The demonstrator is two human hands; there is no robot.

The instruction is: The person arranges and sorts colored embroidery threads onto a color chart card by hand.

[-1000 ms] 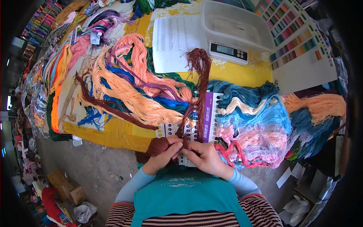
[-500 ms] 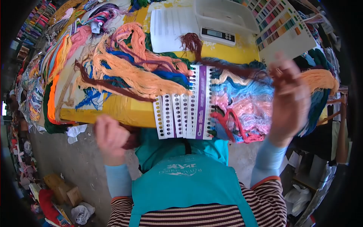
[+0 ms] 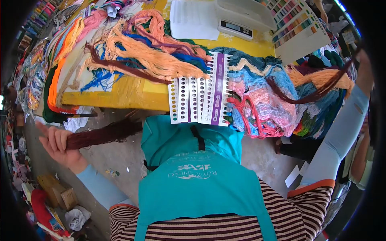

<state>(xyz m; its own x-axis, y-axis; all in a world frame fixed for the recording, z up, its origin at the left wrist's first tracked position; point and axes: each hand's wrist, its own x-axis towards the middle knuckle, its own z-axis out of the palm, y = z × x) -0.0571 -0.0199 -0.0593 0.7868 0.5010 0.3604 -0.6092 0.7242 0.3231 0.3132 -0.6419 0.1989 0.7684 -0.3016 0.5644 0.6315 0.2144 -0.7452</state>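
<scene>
My left hand (image 3: 60,142), out at the left beyond the table edge, is closed around a dark maroon hank of thread (image 3: 104,136), whose loose end points right. Far to the right, my right hand (image 3: 365,68) is raised and grips a dark maroon strand of thread (image 3: 317,94). That strand sags across the other threads, its far end lying on blue and pink floss. Between my arms lie white perforated thread cards (image 3: 191,100), one with a purple "Cross Stitch" band (image 3: 218,88). Peach floss (image 3: 148,58) spreads left of them; pink and light blue floss (image 3: 273,108) hangs at their right.
The yellow table (image 3: 124,94) carries a printed sheet (image 3: 193,20), a digital scale (image 3: 235,29) with a clear plastic tray (image 3: 247,12), and a colour chart (image 3: 297,30). Cardboard boxes (image 3: 66,197) and a white plastic bag (image 3: 77,218) sit on the floor at left.
My hands have moved far apart: the left outward to the left with its maroon hank, the right outward to the right. The maroon thread beside the scale has been pulled across to the right.
</scene>
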